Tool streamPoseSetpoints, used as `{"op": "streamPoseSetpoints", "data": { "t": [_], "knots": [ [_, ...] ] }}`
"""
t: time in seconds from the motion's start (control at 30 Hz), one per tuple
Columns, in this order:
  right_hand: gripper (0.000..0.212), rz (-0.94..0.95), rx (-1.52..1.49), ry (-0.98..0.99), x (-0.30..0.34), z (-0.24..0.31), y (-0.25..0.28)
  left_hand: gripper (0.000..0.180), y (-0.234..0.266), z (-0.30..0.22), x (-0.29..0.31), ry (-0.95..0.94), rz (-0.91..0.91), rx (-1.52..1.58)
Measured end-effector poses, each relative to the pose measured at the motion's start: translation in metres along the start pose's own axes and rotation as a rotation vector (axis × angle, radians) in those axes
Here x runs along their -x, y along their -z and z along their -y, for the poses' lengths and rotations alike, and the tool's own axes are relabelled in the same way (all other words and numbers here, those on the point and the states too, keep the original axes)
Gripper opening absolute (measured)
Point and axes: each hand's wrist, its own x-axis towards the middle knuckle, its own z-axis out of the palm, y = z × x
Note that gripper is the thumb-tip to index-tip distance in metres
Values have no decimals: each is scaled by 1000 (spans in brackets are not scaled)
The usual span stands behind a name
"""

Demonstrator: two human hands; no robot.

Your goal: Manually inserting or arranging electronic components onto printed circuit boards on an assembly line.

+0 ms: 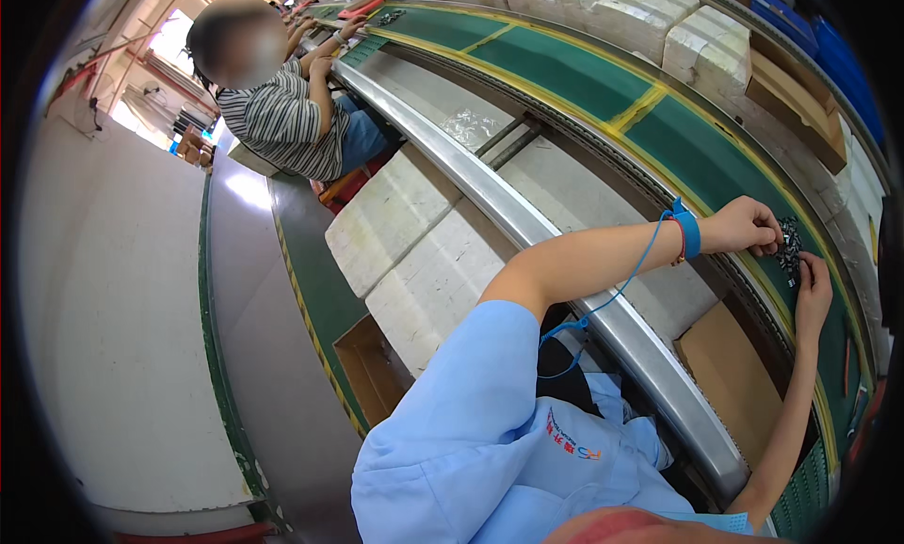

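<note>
A small pile of dark and silvery parts (789, 250), too small to name, lies on the green conveyor belt (579, 73) at the right. My left hand (746, 227), with a blue wrist strap (688, 230), reaches the pile's left side. Its fingers are curled and closed at the parts. On the pile's near side is my right hand (813, 297), fingers drawn together at the edge of the parts. Whatever either set of fingertips holds is hidden. A blue coiled cord (629, 279) runs from the strap down past my elbow.
A metal rail (452, 156) runs between me and the belt. White foam boxes (400, 215) and an open cardboard box (372, 367) stand at left. More foam boxes (706, 50) line the belt's far side. Another person (282, 120) sits farther up the line.
</note>
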Motion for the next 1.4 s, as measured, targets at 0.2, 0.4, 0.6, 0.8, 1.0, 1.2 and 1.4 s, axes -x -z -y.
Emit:
{"op": "streamPoseSetpoints", "data": {
  "t": [0.2, 0.4, 0.6, 0.8, 1.0, 1.2, 1.4],
  "knots": [
    [16, 0, 50, 40, 1, 11, 0, 15, 0, 1, 0, -1, 1, -9],
    [16, -4, 71, 29, 2, 14, 1, 15, 0, 2, -1, 2, 3, -6],
    [15, 12, 76, 62, 0, 13, 2, 14, 0, 3, -2, -27, -6, 22],
    [14, 23, 89, 59, 2, 16, 3, 16, 0, 1, -1, -1, 16, -13],
    [14, 30, 76, 33, 1, 21, 2, 16, 3, -1, 3, -5, 16, 11],
    [14, 47, 10, 37, 2, 15, 0, 16, 35, -96, 24, -412, -96, 18],
    [13, -6, -22, -16, 4, 3, 5, 16, 161, -140, 120, -728, -703, -463]
  ]
}}
